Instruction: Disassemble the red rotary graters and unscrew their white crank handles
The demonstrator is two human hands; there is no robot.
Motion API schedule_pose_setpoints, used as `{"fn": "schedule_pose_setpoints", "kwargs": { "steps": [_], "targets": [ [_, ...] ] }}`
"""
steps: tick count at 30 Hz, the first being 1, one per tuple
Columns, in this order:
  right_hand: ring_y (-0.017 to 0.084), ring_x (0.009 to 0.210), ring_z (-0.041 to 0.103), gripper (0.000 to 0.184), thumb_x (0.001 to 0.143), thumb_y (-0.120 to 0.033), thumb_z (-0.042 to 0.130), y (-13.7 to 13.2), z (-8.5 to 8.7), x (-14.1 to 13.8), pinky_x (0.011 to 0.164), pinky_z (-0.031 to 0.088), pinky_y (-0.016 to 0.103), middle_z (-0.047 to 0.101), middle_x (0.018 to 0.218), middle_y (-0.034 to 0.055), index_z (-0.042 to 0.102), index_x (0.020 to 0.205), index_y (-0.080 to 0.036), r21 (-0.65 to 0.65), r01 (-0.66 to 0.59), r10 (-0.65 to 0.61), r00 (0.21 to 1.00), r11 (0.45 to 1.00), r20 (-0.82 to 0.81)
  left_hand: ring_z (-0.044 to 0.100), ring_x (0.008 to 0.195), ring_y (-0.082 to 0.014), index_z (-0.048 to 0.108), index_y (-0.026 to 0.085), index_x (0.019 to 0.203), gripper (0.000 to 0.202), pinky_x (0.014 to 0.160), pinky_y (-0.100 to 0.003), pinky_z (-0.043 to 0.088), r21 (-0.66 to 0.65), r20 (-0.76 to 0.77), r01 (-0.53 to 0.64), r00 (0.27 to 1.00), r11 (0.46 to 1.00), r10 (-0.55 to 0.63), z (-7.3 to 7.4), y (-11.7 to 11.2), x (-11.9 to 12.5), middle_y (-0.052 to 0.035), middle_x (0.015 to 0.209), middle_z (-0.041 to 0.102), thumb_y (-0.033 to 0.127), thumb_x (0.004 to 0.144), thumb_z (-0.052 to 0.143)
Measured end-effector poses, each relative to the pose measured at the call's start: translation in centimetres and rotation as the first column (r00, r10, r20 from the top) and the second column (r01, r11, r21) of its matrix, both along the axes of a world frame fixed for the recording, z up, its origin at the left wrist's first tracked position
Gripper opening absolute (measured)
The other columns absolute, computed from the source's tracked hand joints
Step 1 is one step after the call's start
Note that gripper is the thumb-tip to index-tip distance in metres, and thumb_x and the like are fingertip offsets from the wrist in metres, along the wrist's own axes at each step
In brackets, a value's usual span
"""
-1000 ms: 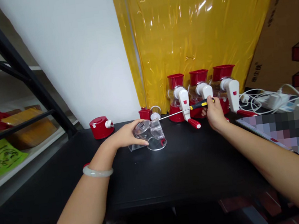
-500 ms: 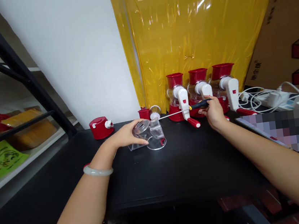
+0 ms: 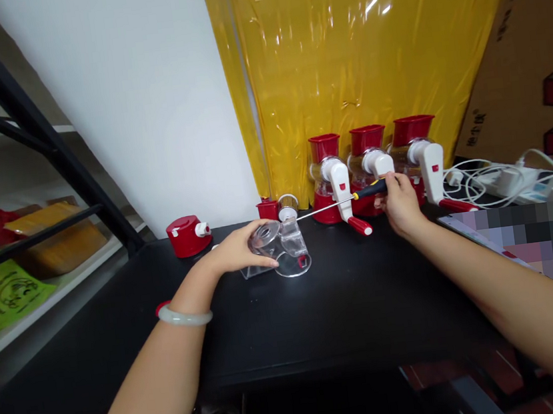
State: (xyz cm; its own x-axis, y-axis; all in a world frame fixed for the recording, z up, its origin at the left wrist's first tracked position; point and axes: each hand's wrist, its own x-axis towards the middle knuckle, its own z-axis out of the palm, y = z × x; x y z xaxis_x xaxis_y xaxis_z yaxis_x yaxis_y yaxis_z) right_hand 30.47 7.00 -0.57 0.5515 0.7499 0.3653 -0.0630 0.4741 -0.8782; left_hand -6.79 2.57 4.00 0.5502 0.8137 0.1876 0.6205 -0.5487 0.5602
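Note:
My left hand [image 3: 244,248] is closed round a clear plastic grater body [image 3: 291,240] lying on its side on the black table [image 3: 350,312]. A small red piece shows at its near right edge. In my right hand [image 3: 401,202] is a screwdriver [image 3: 369,190] with a black and yellow handle, held nearly level. Its long thin shaft points left, and the tip meets or lies just by the right side of the clear body; exact contact is too small to tell. A red round base [image 3: 190,236] with a white knob stands left of my left hand.
Three red and white rotary graters [image 3: 334,176] with crank handles stand in a row at the back. A small red part and a metal drum [image 3: 287,207] sit behind the clear body. White cables [image 3: 485,178], chargers and a tablet [image 3: 507,239] lie at the right. Shelves [image 3: 63,273] stand left.
My right fingers have shifted slightly on the screwdriver handle. The clear body stays in my left hand, with the shaft still pointing at it. The view has moved very slightly.

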Motion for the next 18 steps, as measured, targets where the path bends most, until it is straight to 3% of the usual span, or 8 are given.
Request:
{"fn": "schedule_pose_setpoints", "kwargs": {
  "steps": [4,9,14,18],
  "targets": [
    [0.011,0.045,0.050,0.029,0.079,-0.045,0.058,0.23,-0.08,0.22,0.042,0.040,0.024,0.057,0.068,-0.0035,0.061,0.096,-0.021,-0.022,0.046,-0.045,0.999,0.999,0.023,0.065,0.111,-0.0287,0.051,0.026,0.134,0.084,0.097,-0.040,0.050,0.003,-0.008,-0.010,1.000,1.000,0.010,0.09,-0.11,0.09,-0.0083,0.128,0.064,0.046,0.059,0.083],
    [0.013,0.060,0.056,0.021,0.077,-0.032,0.051,0.21,-0.34,0.25,0.045,0.044,0.024,0.058,0.080,-0.0004,0.063,0.091,-0.022,-0.019,0.036,-0.036,0.999,0.999,-0.017,0.065,0.111,-0.0292,0.050,0.025,0.135,0.085,0.097,-0.041,0.049,0.002,-0.023,-0.010,1.000,1.000,0.010,0.21,-0.24,0.12,-0.0087,0.126,0.065,0.047,0.060,0.083],
    [0.012,0.067,0.054,0.016,0.072,-0.031,0.053,0.10,-0.32,0.14,0.045,0.044,0.022,0.055,0.085,-0.0004,0.060,0.082,-0.020,0.044,-0.032,0.037,0.990,0.999,-0.135,0.064,0.111,-0.0286,0.049,0.025,0.135,0.085,0.097,-0.041,0.049,-0.002,-0.027,0.006,1.000,1.000,-0.006,0.15,-0.17,0.11,-0.0082,0.128,0.064,0.048,0.061,0.083],
    [0.013,0.068,0.056,0.019,0.074,-0.037,0.058,0.20,-0.03,0.22,0.044,0.046,0.024,0.055,0.088,-0.0001,0.058,0.086,-0.022,0.034,0.010,-0.005,0.988,0.999,-0.154,0.064,0.112,-0.0288,0.047,0.025,0.137,0.086,0.098,-0.041,0.048,-0.013,-0.030,0.014,0.999,1.000,-0.015,0.03,0.01,0.08,-0.0087,0.130,0.062,0.048,0.061,0.083]
  ]
}}
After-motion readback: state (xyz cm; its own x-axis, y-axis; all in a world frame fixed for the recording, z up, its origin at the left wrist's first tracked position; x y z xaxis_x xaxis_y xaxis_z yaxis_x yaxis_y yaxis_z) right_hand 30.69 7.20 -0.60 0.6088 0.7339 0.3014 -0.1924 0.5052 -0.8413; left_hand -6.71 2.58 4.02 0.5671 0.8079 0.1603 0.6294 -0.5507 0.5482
